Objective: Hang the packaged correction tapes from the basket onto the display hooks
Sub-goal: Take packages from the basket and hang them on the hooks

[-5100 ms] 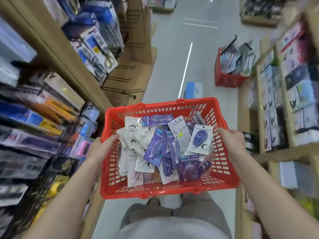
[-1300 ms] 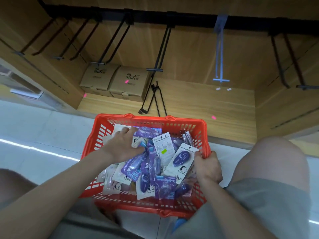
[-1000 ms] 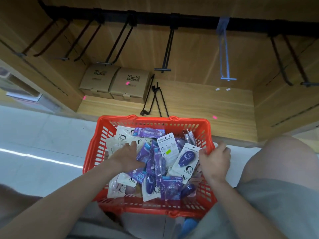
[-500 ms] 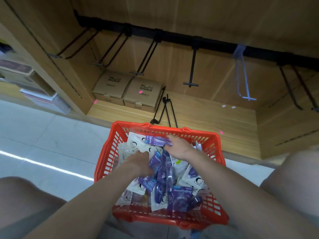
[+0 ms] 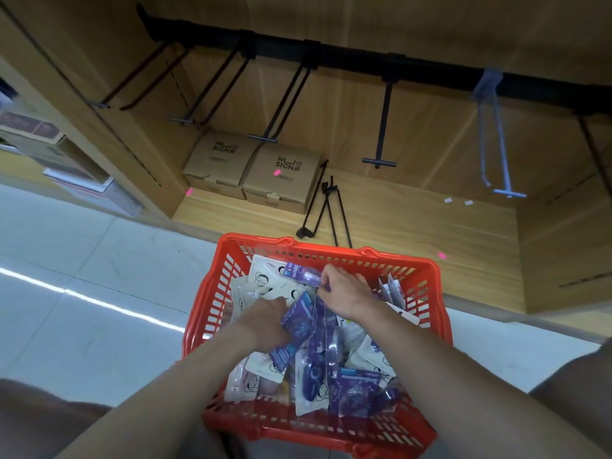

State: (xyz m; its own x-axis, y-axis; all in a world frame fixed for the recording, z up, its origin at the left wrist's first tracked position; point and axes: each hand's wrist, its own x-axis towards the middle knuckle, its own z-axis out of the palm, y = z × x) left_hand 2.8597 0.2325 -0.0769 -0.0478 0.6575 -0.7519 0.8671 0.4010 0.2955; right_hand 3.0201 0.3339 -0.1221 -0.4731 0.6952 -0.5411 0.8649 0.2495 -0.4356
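Head view: two cardboard boxes (image 5: 251, 168) and loose hooks (image 5: 326, 210) under display hooks (image 5: 379, 162).

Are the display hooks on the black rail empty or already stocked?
Empty. Every display hook in view on the black rail hangs bare; the packaged correction tapes all sit in the red basket.

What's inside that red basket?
The red basket holds a jumble of purple and white packaged correction tapes. The left hand and right hand are both reaching into the pile. Whatever lies beneath the top packs is covered.
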